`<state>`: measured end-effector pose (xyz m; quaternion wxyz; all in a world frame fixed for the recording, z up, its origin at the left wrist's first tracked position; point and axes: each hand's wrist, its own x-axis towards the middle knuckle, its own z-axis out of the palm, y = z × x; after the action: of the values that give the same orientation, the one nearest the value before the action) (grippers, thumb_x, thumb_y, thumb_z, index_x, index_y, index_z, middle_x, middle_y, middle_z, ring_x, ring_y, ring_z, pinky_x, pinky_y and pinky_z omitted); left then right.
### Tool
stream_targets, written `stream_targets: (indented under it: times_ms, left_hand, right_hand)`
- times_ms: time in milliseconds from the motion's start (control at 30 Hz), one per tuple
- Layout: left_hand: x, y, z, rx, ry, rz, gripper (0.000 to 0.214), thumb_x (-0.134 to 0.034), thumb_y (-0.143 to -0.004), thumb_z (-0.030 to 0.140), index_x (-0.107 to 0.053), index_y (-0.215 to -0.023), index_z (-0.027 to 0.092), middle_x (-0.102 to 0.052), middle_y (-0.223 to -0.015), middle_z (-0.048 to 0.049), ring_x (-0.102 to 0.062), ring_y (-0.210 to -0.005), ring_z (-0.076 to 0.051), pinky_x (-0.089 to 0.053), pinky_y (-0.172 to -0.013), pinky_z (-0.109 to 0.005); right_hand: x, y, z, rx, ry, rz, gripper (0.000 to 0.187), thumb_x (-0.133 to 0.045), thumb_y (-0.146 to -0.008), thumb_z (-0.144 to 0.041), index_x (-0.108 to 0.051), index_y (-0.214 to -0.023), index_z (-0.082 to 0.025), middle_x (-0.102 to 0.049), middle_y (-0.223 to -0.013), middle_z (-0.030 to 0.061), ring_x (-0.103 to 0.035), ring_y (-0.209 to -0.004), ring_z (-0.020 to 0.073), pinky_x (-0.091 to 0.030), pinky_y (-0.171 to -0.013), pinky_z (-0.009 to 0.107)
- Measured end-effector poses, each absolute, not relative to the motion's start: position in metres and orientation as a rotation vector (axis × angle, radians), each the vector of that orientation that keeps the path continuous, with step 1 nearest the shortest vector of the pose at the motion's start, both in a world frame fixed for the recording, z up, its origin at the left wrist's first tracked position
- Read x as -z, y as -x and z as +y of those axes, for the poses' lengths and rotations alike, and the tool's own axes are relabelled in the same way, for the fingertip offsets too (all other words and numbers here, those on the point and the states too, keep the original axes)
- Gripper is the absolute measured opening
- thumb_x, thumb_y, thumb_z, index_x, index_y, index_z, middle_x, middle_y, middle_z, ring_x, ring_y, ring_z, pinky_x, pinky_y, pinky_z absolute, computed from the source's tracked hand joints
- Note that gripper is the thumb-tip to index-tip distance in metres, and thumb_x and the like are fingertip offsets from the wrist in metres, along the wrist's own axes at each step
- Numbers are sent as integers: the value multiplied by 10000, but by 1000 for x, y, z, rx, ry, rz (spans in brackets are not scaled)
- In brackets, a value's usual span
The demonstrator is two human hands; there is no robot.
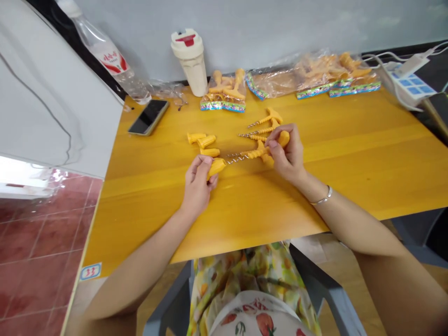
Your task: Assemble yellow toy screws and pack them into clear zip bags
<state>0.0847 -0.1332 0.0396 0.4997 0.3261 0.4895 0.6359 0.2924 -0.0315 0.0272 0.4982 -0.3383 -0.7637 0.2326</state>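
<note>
My left hand (198, 182) is closed round a small yellow plastic cap (217, 166) held at the tip of a metal spiral. My right hand (289, 152) grips the yellow T-shaped handle of that corkscrew (257, 152), which lies level just above the yellow wooden table (350, 154). Two more yellow corkscrews (263, 126) lie just behind my right hand. Three loose yellow caps (204, 142) rest on the table behind my left hand.
Clear bags of more corkscrews (224, 93) line the far edge, with others (325, 74) to the right. A cream cup (191, 60), a water bottle (108, 53), a phone (148, 116) and a power strip (409, 84) stand around them.
</note>
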Motion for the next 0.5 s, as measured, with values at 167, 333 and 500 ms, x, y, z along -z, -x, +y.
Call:
stream_targets:
  times_ms: [167,333,500]
  left_hand:
    - [-34,-84,-135,-1518,-900,1234,346,-714,-814,513,-523,-789,225,-363,-613,73,-329,-446,-52,-236,-379,-182]
    - [-36,-84,-137,-1414,-1223,1286,313,-671,-861,521,-603,-846,216,-525,-700,36,-396,-454,-53,-315,-405,-199]
    - [-40,-78,-137,-1299,-1671,1356,307,-751,-806,467,-732,-995,226,-741,-958,-54,-681,-839,-170,-548,-755,-277]
  right_hand:
    - [-33,-288,-42,-585,735,-1890,218,-428,-1009,-468,-505,-1056,-270,-598,-880,46,-574,-736,183,-531,-707,367]
    - [-34,-278,-58,-647,629,-2038,243,-425,-1019,-437,-520,-1107,-231,-615,-915,58,-567,-715,160,-522,-665,322]
    - [-30,-272,-62,-781,756,-2009,352,-383,-1031,-457,-470,-1312,-264,-608,-929,53,-554,-641,161,-512,-593,320]
